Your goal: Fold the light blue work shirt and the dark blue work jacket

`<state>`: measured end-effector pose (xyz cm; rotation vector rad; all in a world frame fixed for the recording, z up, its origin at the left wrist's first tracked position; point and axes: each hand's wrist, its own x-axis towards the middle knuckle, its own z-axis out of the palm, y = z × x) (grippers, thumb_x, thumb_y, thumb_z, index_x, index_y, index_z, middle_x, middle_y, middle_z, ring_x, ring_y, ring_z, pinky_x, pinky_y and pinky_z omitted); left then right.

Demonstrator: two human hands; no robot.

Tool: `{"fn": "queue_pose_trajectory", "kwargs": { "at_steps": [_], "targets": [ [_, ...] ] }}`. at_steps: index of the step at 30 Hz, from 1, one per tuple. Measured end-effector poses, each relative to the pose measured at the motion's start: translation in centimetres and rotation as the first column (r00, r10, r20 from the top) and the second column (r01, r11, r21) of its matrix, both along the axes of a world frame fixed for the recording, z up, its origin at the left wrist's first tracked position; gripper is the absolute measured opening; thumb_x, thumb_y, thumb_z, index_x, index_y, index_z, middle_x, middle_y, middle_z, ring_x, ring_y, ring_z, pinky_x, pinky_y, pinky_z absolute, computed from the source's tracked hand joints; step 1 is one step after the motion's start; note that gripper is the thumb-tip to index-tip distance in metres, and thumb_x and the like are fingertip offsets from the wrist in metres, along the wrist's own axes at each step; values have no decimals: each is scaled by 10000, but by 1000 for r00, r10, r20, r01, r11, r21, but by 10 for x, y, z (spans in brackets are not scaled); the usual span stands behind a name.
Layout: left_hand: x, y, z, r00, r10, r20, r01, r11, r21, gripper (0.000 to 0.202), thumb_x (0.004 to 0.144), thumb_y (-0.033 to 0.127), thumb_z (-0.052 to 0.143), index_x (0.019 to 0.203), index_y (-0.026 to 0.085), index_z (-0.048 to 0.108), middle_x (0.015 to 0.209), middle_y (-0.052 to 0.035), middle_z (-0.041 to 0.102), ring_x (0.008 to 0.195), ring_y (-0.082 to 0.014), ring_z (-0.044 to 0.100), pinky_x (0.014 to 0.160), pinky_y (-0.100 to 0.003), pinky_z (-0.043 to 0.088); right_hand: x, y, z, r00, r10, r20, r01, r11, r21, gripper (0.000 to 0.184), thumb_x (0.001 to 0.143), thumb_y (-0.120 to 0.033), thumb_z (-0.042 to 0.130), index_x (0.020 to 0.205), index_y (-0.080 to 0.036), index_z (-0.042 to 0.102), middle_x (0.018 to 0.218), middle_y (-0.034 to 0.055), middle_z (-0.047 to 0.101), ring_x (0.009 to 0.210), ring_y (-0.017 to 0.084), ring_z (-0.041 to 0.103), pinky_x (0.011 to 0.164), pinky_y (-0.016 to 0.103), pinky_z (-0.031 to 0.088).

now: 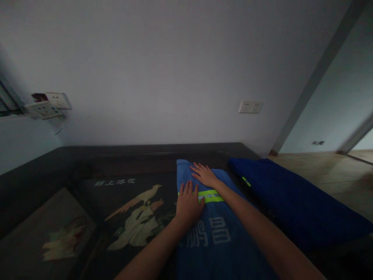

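Note:
A folded blue work garment (pixel 217 233) with a yellow-green reflective stripe and pale printed characters lies on a dark table (pixel 116 155). My left hand (pixel 189 204) rests flat on it over the stripe, fingers stretched out. Further along the cloth, my right hand (pixel 204 175) lies flat near the garment's far end with its fingers spread. Neither hand grips anything.
A second, darker blue garment (pixel 291 202) lies to the right along the table's edge. The tabletop bears a bird picture (pixel 140 217). Wall sockets (pixel 250 106) and loose socket plates (pixel 48 105) sit on the grey wall behind. Tiled floor (pixel 329 175) lies to the right.

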<state>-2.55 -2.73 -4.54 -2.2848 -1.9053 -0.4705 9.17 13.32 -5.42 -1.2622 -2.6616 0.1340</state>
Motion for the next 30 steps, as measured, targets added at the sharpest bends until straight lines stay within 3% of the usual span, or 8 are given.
{"fn": "queue_pose_trajectory", "kwargs": {
  "at_steps": [8, 12, 18, 24, 27, 30],
  "targets": [
    [-1, 0, -2, 1000, -6, -11, 7, 1000, 18, 545, 910, 461, 319, 1317, 137, 482, 1403, -147, 433, 1327, -265, 347, 1115, -463, 202, 1, -11, 11, 994, -24, -106, 27, 999, 25, 515, 930, -505, 319, 1408, -312, 333, 1509, 38, 252, 1394, 241, 177, 1084, 538, 186],
    [-1, 0, -2, 1000, -15, -6, 15, 999, 30, 536, 911, 451, 324, 1313, 136, 487, 1394, -150, 443, 1322, -265, 355, 1114, -461, 204, 19, -20, 17, 983, -109, -145, 120, 990, 73, 520, 939, -490, 293, 1400, -260, 366, 1510, 60, 249, 1400, 239, 154, 1088, 532, 179],
    [-2, 0, -4, 1000, -24, -14, 24, 999, 34, 525, 913, 440, 323, 1312, 142, 488, 1396, -140, 443, 1317, -264, 359, 1112, -461, 205, 56, -32, 2, 979, -201, 20, 202, 979, -22, 612, 910, -572, 286, 1425, -243, 321, 1519, 93, 206, 1398, 278, 147, 1079, 526, 198],
    [-2, 0, -4, 1000, -24, -11, 25, 999, 40, 524, 917, 435, 306, 1315, 147, 487, 1387, -135, 455, 1317, -261, 358, 1111, -453, 202, 57, -31, -6, 978, -210, 16, 210, 977, -46, 630, 897, -606, 272, 1432, -273, 299, 1520, 75, 208, 1402, 258, 137, 1091, 506, 170],
    [-2, 0, -3, 1000, -24, -15, 24, 999, 38, 525, 917, 440, 306, 1324, 157, 479, 1391, -138, 450, 1318, -261, 359, 1109, -452, 200, 58, -30, 2, 974, -207, -97, 200, 977, -81, 588, 896, -560, 350, 1407, -269, 357, 1504, 78, 259, 1394, 265, 170, 1085, 510, 187],
    [-2, 0, -3, 1000, -20, -21, 21, 999, 39, 522, 916, 441, 312, 1346, 180, 454, 1390, -138, 452, 1317, -259, 361, 1105, -452, 202, 73, -29, 23, 900, -253, -355, 240, 967, -80, 508, 903, -438, 401, 1366, -231, 424, 1427, 96, 412, 1329, 237, 342, 1047, 430, 301]
  ]
}}
